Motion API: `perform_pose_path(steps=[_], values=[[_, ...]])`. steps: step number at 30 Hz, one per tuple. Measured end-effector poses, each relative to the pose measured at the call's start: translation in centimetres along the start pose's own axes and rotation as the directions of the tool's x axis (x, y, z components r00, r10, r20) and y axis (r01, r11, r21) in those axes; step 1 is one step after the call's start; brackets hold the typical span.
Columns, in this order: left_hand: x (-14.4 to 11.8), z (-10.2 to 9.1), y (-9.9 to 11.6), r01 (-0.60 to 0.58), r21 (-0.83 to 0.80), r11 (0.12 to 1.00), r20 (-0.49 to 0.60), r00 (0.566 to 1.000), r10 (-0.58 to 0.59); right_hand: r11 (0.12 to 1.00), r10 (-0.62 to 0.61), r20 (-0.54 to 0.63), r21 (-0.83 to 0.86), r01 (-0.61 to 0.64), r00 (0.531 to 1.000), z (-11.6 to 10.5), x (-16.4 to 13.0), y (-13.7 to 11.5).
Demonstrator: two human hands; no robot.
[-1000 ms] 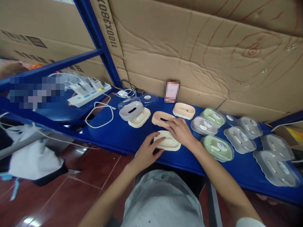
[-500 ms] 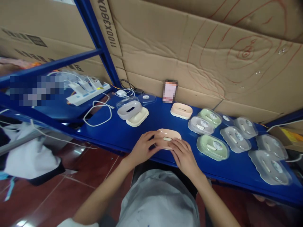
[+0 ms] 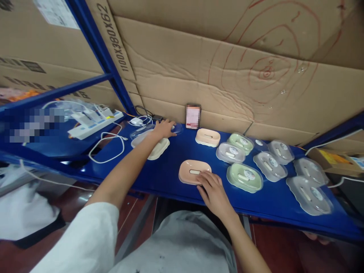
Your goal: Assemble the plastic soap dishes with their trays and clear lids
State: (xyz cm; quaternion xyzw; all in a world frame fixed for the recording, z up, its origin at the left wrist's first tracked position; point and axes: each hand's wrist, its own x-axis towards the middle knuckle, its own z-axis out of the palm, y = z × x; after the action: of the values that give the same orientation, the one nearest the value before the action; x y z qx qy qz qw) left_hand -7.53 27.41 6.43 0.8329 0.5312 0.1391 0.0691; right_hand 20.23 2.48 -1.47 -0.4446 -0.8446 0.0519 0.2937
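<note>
The right hand (image 3: 214, 191) rests flat, fingers spread, on the near edge of the pink soap dish (image 3: 195, 171) on the blue shelf (image 3: 170, 159) — the left hand (image 3: 164, 129) reaches far back, fingers extended onto a clear lid (image 3: 176, 129).

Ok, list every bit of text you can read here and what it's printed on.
"1100X380X62" on the cardboard sheet behind the blue post.
Paper label at top left: print too small to read.
Dark print on the left carton: too blurred to read.
Round stickers on the soap dish lids: too small to read.
Card against the cardboard: pixelated, unreadable.
</note>
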Motion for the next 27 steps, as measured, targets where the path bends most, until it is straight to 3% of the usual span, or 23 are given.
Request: perform_pose_path(steps=[3, 6, 12, 16, 20, 27], values=[[-0.2, 1.5, 0.0, -0.002, -0.023, 1.000, 0.098, 0.995, 0.004, 1.000, 0.018, -0.031, 0.000, -0.018, 0.999, 0.1, -0.1, 0.2], [-1.7, 2.6, 1.0, -0.069, -0.097, 0.993, 0.151, 0.985, 0.083, 0.998, 0.065, -0.082, 0.010, -0.064, 0.995, 0.4, -0.2, 0.3], [-7.0, 2.2, 5.1, -0.223, -0.274, 0.935, 0.081, 0.964, 0.254, 0.976, 0.207, -0.106, 0.092, -0.198, 0.973, 0.4, -0.2, 0.4], [-11.4, 2.5, 7.6, -0.365, -0.456, 0.811, 0.017, 0.908, 0.419, 0.969, 0.226, -0.120, 0.129, -0.211, 0.967, 0.3, -0.1, 0.8], [-14.9, 4.2, 8.7, -0.452, -0.378, 0.808, -0.082, 0.886, 0.457, 0.979, 0.157, -0.050, 0.141, -0.149, 0.986, 0.3, -0.2, 1.2], [-17.2, 7.2, 9.3, -0.527, -0.169, 0.833, -0.218, 0.844, 0.490, 0.996, 0.082, -0.120, 0.044, -0.077, 0.989, 0.4, -0.6, 1.1]])
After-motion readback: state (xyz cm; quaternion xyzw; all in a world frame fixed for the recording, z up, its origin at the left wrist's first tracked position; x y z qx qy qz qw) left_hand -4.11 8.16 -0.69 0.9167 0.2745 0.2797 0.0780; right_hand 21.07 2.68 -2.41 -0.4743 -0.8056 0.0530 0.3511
